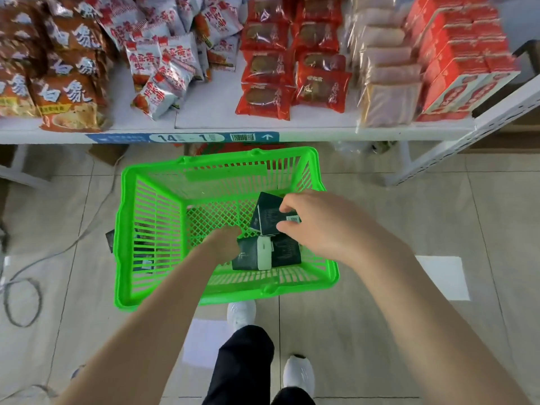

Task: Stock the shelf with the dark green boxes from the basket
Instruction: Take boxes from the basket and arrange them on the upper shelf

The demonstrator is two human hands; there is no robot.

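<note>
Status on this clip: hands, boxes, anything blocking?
Right hand gripping upper dark green box. Left hand on lower box, grip unclear. Both inside basket. Nothing blocking.

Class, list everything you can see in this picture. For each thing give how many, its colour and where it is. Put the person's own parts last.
basket: one, bright green, on the floor below the shelf
dark green boxes: at least three, inside the basket, right side
shelf: one, white, across the top
noodle bags: several, orange-brown, shelf left
snack packets: many, white and red, beside the bags
wrapped cakes: several, red, shelf middle
clear packs: several, pale, right of the cakes
red cartons: several, shelf right
cable: one, grey, floor left
shoes: two, white, bottom
left hand: at a lower box, grip hidden
right hand: pinches the upper box
</note>
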